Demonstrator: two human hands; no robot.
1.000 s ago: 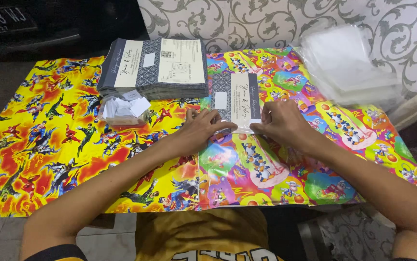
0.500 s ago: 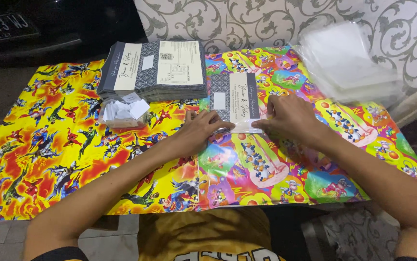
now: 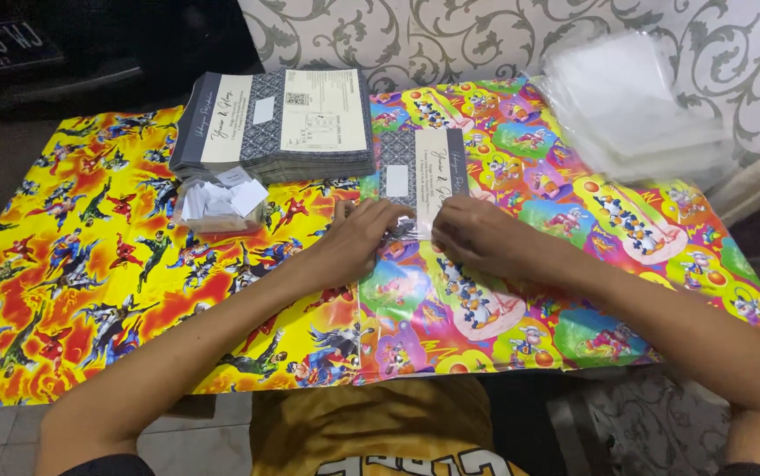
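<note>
**A:** Both hands down at the near end of the card now. Left hand [image 3: 358, 240] curled, fingertips pinching the clear sleeve [image 3: 406, 231] at its lower edge; right hand [image 3: 477, 236] folded over the other corner, fingers tucked and gripping the same plastic.

**B:** And the invitation card [image 3: 421, 172] itself?

**A:** Flat on the bright cartoon wrapping paper [image 3: 574, 220], long side running away from the person, dark patterned half on the left, cream half on the right. Its near end is under the fingers, so whether it sits fully inside the sleeve I cannot tell.

**B:** What makes this go cleanly, in your view?

**A:** I'd say even pull from both corners, card kept flat on the sheet so the plastic doesn't buckle, and thumbs off the cream face to spare it smudges. If a flap is being closed, crease it square to the card's edge.

**B:** Around them?

**A:** Just beyond the left hand, a small heap of white paper slips [image 3: 219, 199]. Behind that, a tall stack of matching cards [image 3: 278, 123]. Far right, well apart, a pile of empty clear sleeves [image 3: 635, 110] against the patterned wall. The yellow superhero wrapping paper [image 3: 89, 264] covers the left half of the surface.
</note>
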